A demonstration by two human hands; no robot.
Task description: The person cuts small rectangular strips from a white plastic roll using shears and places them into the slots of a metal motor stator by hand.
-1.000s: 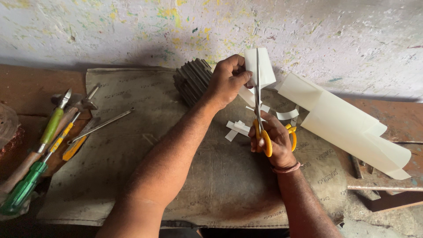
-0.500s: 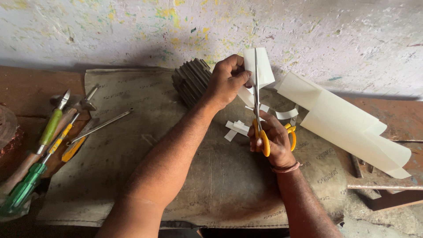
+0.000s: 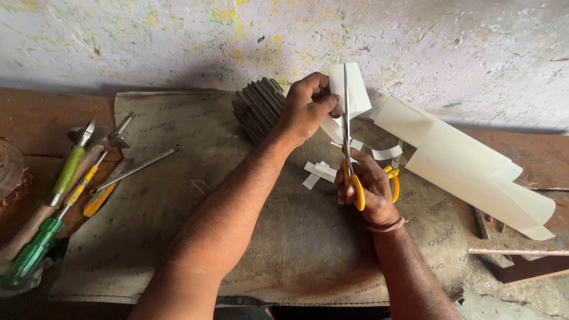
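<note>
Several screwdrivers (image 3: 59, 195) lie at the left edge of the brown mat (image 3: 178, 237); the left hand (image 3: 305, 106) pinches a white paper piece (image 3: 354, 89) upright above the mat; the right hand (image 3: 367, 186) grips yellow-handled scissors (image 3: 349, 154), blades against the paper; a larger white sheet (image 3: 474, 166) lies right.

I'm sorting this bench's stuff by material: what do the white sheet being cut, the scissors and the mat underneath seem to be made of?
The white sheet in the left hand looks like thin paper or stiff film, matte and smooth: it creases and curls. The scissors in the right hand have bare grey metal blades and glossy yellow handles, likely plastic. The mat looks like coarse brown fibreboard or gasket sheet, dull and scuffed.
</note>
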